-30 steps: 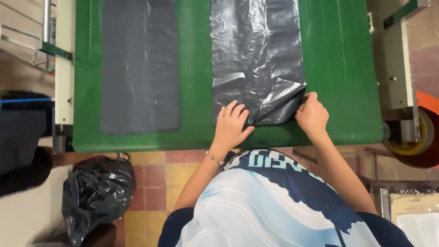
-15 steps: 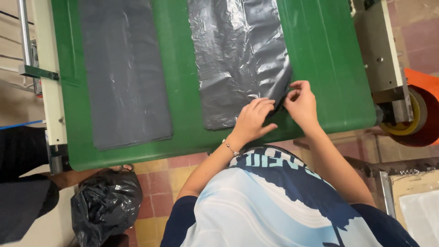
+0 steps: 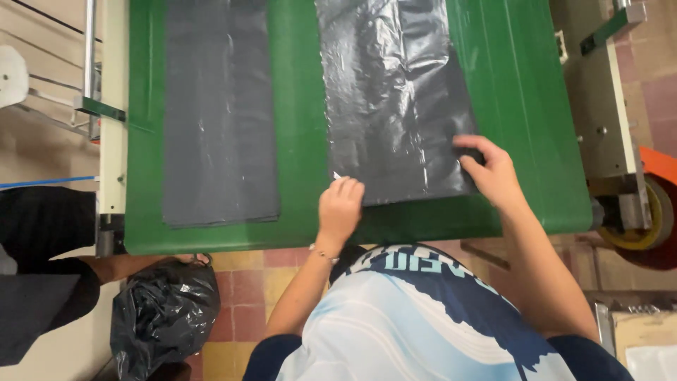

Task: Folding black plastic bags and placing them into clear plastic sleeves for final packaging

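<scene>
**Hands flattening a grey plastic bag on a green table**

Plastic bag (image 3: 395,99), dark grey and glossy, lies flat on the right half of a green table (image 3: 300,106), its near edge close to the table's front rim. The film is wrinkled, with creases running across its upper part.

The person's left hand (image 3: 340,204) rests at the bag's near left corner, fingers curled together, and seems to pinch a small pale tip of the film there, though the grip itself is too small to make out surely. The right hand (image 3: 493,173) lies on the bag's near right corner, fingers spread and pressing the film down onto the table.

Left of this bag, well apart, a stack of flat matte grey bags (image 3: 218,113) lies on the same surface. A metal machine frame (image 3: 599,106) stands at the table's right side, with an orange wheel (image 3: 652,212) beyond it. A full black bag (image 3: 166,310) sits on the tiled floor below the table's left corner.

The thin film looks slippery: a pull at one corner while the other is pinned could likely bunch it, stretch it or tear it, and air trapped under the creases could leave it uneven.
</scene>
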